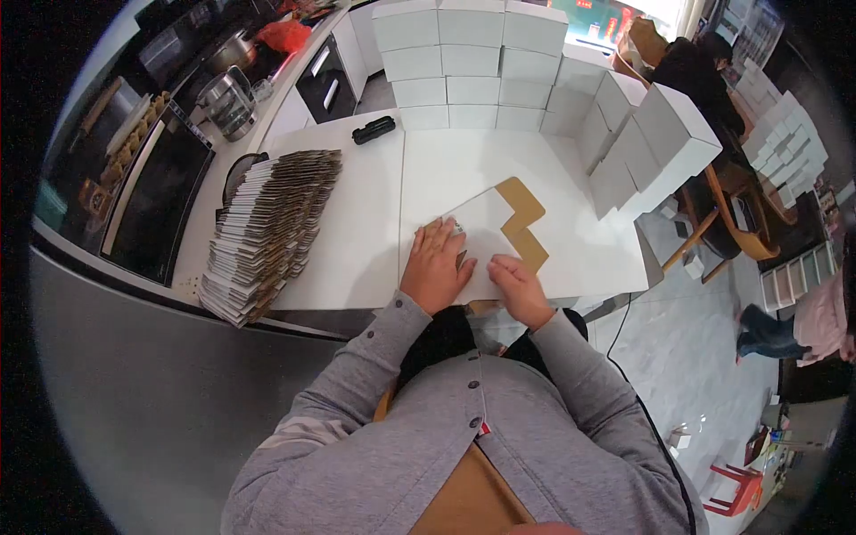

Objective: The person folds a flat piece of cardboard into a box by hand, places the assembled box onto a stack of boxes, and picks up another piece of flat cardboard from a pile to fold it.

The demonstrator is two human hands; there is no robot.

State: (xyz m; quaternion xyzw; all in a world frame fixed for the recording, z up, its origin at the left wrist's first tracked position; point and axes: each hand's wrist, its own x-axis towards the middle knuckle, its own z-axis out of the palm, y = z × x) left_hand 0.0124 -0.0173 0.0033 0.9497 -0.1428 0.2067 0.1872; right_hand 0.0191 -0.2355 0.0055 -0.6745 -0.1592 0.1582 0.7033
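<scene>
A flat white cardboard piece (481,212) with brown zigzag flaps on its right side lies on the white table. My left hand (435,265) rests on its left part, palm down with the fingers stretched out. At its lower edge is my right hand (519,287), its fingers curled into a fist; whatever it holds, if anything, is hidden. To the left, a long fanned stack of folded white and brown cardboard (267,232) lies on the table. A small black object (374,130) sits near the table's back edge.
White boxes (471,62) are stacked along the back, and more white boxes (655,147) stand at the right. A glass kettle (228,102) is on the left counter. One person (700,80) sits at the back right; another person (802,330) is at the far right.
</scene>
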